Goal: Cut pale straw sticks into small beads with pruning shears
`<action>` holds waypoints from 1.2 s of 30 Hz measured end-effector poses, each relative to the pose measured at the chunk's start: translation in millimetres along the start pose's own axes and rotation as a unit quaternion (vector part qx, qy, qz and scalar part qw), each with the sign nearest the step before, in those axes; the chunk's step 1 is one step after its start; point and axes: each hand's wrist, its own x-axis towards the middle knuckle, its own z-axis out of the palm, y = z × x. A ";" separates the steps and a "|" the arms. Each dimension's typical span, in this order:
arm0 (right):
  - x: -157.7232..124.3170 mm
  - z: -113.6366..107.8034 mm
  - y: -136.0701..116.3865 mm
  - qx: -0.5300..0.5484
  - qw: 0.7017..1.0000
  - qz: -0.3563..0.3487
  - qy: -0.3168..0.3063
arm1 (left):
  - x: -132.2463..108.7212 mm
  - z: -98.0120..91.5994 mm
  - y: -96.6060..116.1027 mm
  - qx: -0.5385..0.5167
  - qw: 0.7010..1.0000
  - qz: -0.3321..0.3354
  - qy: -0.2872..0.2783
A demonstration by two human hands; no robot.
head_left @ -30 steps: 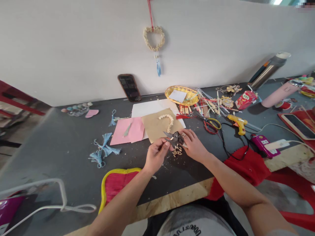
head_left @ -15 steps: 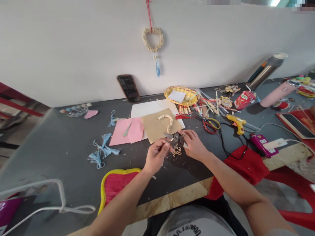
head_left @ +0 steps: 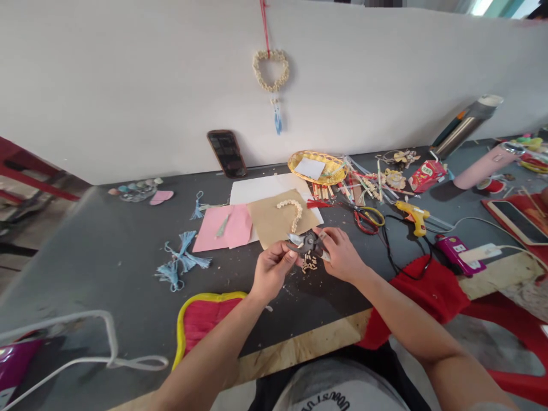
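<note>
So the pruners (head_left: 309,242) are up over the bench (head_left: 291,319), just above a little pile of light cut bits (head_left: 309,264). I'd guess they're stiff, with a bit of heft, best gripped by the handles, well behind the blades. The right hand (head_left: 342,257) is wrapped around those handles. Left hand (head_left: 273,271) is pinched narrow right by the blades, seemingly on a pale sliver (head_left: 300,245), probably light, easy to drop; fingers mostly hide it.

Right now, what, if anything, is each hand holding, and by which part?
Right hand: pruning shears, by the handles. Left hand: apparently a tiny pale piece, hold point unclear.
</note>
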 end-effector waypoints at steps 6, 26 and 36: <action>0.8 -2.1 3.4 0.012 0.999 -0.035 -0.004 | 2.3 1.2 12.5 -0.104 0.988 -0.101 -0.051; 2.3 -1.1 3.0 -0.017 0.999 0.034 -0.029 | 7.0 0.6 9.3 -0.024 0.997 -0.067 0.004; 1.3 -3.7 8.0 0.002 0.999 -0.001 -0.040 | 6.4 0.0 18.3 -0.022 0.994 -0.109 -0.011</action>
